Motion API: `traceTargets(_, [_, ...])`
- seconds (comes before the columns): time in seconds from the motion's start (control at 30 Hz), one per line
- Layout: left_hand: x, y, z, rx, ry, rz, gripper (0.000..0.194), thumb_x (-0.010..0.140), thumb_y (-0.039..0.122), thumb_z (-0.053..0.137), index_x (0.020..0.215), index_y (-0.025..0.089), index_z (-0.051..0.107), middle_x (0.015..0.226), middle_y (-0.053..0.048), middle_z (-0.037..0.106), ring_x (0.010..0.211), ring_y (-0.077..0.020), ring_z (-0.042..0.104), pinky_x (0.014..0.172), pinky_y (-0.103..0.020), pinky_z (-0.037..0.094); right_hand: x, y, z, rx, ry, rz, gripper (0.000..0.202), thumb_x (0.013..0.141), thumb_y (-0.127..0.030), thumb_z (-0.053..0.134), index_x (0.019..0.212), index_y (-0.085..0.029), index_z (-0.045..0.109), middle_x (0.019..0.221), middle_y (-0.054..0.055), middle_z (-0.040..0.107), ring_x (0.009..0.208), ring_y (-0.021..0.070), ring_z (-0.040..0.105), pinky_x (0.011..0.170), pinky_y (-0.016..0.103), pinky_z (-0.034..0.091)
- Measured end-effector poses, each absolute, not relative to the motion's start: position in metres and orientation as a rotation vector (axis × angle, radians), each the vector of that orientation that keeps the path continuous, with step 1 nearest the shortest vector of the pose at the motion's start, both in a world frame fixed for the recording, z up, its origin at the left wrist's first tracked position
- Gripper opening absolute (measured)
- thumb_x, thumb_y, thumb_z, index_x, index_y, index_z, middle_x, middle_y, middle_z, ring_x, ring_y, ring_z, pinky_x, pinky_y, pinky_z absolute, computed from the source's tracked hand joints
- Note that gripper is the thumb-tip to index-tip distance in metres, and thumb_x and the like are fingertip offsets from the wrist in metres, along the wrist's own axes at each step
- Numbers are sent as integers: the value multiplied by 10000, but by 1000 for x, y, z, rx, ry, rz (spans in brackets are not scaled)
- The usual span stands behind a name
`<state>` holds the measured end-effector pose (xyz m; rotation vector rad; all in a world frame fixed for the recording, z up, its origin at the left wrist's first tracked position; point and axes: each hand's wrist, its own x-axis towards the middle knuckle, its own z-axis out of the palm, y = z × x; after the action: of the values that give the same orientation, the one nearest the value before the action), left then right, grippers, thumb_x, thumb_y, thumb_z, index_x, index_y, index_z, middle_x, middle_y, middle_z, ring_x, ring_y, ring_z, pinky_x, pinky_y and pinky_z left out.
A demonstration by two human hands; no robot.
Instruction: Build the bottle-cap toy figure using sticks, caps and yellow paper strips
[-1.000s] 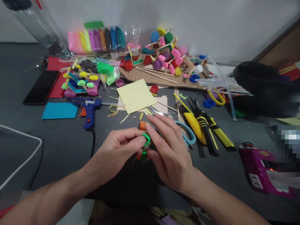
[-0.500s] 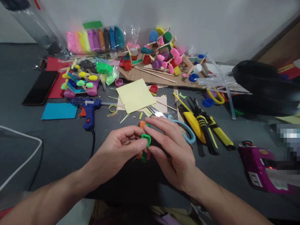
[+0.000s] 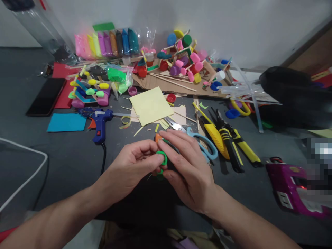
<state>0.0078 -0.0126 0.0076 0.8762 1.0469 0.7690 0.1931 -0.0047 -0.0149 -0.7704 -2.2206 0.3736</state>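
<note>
Between my hands, over the table's near part, is a small craft piece with a green rim [image 3: 165, 158] and an orange part [image 3: 157, 138]. My left hand [image 3: 138, 160] pinches the green rim between thumb and fingers. From the other side my right hand [image 3: 188, 166] closes its fingers and thumb around the piece, hiding much of it. Scissors with light blue handles [image 3: 211, 143] lie just beyond my right hand. A yellow paper square [image 3: 151, 105] rests farther back, past both hands.
A blue glue gun [image 3: 100, 121] lies left, near blue paper [image 3: 66, 122] and a phone [image 3: 45, 97]. Yellow-black pliers [image 3: 230, 148], a yellow cutter [image 3: 216, 138] and a purple box [image 3: 293, 186] are at right. Small colourful models [image 3: 185, 62] stand behind on cardboard [image 3: 145, 83].
The craft piece has turned slightly in my fingers, so its green rim shows narrower and less of its lower part is visible. The whole view has shifted slightly.
</note>
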Motion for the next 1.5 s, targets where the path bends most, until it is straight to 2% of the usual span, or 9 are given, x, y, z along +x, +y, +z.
traceTargets(0.23, [8,-15,8,899,1091,757,137,913,247,638,797,181,668,761,25,603,730,-107,513,696,-213,451,192,-6,-16,-773,-2270,353,456,1024,-327,483,1402,-74,513,1409,229,602,1397,319,495,1123,583,465])
traceTargets(0.4, [9,-16,5,826,1068,794,145,908,245,652,785,169,655,746,36,592,701,-90,491,667,-198,432,189,-8,-19,-769,-2273,281,485,1028,-343,464,1383,-17,509,1411,261,589,1415,332,458,1143,573,439])
traceTargets(0.63, [11,-15,5,761,1068,824,141,885,209,662,758,152,641,701,46,591,654,-71,501,638,-180,432,185,-9,-23,-837,-2332,177,538,1040,-396,425,1389,6,498,1448,262,554,1444,349,387,1194,571,350])
traceTargets(0.77, [10,-14,6,749,1059,826,131,898,213,660,779,159,658,696,49,603,645,-66,523,632,-172,437,185,-9,-22,-827,-2335,178,571,1041,-426,416,1406,8,482,1457,270,541,1433,365,401,1182,594,350])
traceTargets(0.87, [10,-14,6,721,1040,842,94,907,221,666,827,173,669,716,53,615,647,-62,537,630,-167,441,187,-8,-21,-816,-2313,213,536,1021,-382,491,1404,-8,487,1444,268,557,1423,358,427,1178,594,361])
traceTargets(1.07, [11,-16,5,723,1027,833,30,901,212,668,898,188,686,792,38,639,710,-75,557,676,-179,461,188,-8,-19,-843,-2155,311,400,921,-220,681,1289,-92,588,1359,217,634,1353,285,531,1178,513,397])
traceTargets(1.23, [9,-15,7,771,983,792,67,902,188,632,918,195,697,762,32,654,701,-95,598,692,-211,474,190,-7,-16,-811,-2095,373,323,913,-140,672,1231,-124,619,1316,199,665,1301,259,587,1152,512,434])
traceTargets(1.37, [6,-13,8,771,955,773,109,885,164,622,937,188,714,765,20,684,722,-111,623,714,-226,479,191,-7,-13,-834,-2068,442,316,933,-149,651,1245,-175,612,1320,162,673,1291,244,603,1153,507,440])
traceTargets(1.5, [8,-12,9,751,959,773,89,886,187,622,846,171,700,715,16,678,671,-110,601,679,-229,465,192,-8,-11,-856,-2049,481,301,937,-160,637,1232,-207,608,1303,142,688,1272,248,623,1152,510,443])
